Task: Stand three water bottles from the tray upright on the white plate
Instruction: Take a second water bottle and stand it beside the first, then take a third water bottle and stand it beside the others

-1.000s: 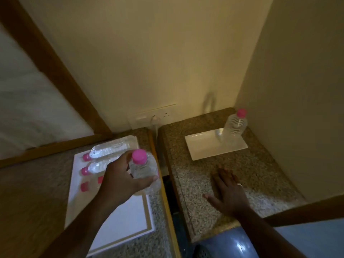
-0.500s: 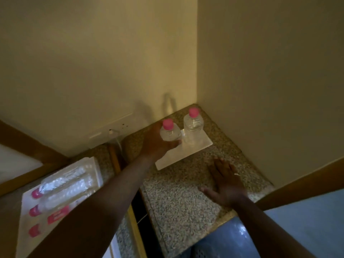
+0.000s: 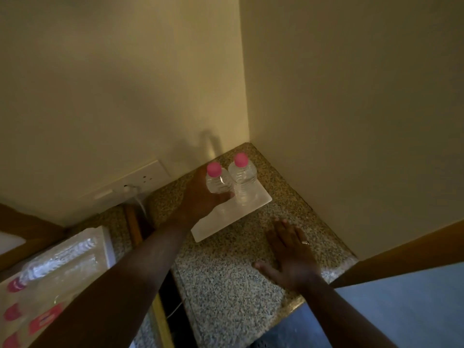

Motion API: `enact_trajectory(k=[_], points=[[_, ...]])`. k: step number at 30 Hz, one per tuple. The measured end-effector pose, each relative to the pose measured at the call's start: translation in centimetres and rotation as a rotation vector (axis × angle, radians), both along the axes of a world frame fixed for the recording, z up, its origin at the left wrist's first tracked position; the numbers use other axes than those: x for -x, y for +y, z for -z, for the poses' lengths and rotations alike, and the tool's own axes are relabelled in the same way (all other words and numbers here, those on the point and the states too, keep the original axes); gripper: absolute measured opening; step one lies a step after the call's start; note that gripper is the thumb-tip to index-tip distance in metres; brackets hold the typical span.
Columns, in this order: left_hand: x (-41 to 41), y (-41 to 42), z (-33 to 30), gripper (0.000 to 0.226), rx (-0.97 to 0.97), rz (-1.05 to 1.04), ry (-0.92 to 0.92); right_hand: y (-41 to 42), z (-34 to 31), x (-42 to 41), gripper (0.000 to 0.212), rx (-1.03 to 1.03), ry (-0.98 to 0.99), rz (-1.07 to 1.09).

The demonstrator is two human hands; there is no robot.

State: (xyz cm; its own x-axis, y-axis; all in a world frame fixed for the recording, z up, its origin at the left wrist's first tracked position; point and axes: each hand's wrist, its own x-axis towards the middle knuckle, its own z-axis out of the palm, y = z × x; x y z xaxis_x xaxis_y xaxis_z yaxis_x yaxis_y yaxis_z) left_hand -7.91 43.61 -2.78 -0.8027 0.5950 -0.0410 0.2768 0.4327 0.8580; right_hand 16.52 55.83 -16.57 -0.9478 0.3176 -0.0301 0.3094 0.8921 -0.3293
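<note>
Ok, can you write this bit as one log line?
left hand: holding second bottle on white plate | first bottle: upright | right hand: flat on counter

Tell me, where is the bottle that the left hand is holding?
In the head view, the held bottle is upright over the white plate, gripped by the left hand, just left of the standing bottle.

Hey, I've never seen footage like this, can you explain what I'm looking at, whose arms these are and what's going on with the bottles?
There is no machine: the camera sits on a person's head, looking down at their own arms. The left hand grips a pink-capped bottle at the white plate, beside a second bottle already standing there. The right hand lies flat and empty on the speckled stone counter. At lower left a tray holds more bottles lying down.
</note>
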Motion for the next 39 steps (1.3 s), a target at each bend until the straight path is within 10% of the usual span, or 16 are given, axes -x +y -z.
enact_trajectory(k=[5,15,28,39], points=[[-0.7,-1.2,-0.2,0.097,0.028,0.077,0.034,-0.1,-0.1,0.1,0.097,-0.006,-0.026,-0.004],[-2.6,-10.9,1.4,0.136,0.683,0.018,0.565,-1.8,-1.3,0.4,0.096,-0.038,-0.082,-0.017],[-5.5,-29.7,0.4,0.106,0.479,-0.178,0.381,-14.5,-1.4,3.5,0.094,-0.041,-0.079,-0.325],[-4.0,-39.9,0.3,0.071,0.741,-0.186,0.383,-18.3,-1.5,4.4,0.092,-0.107,-0.059,-0.396]])
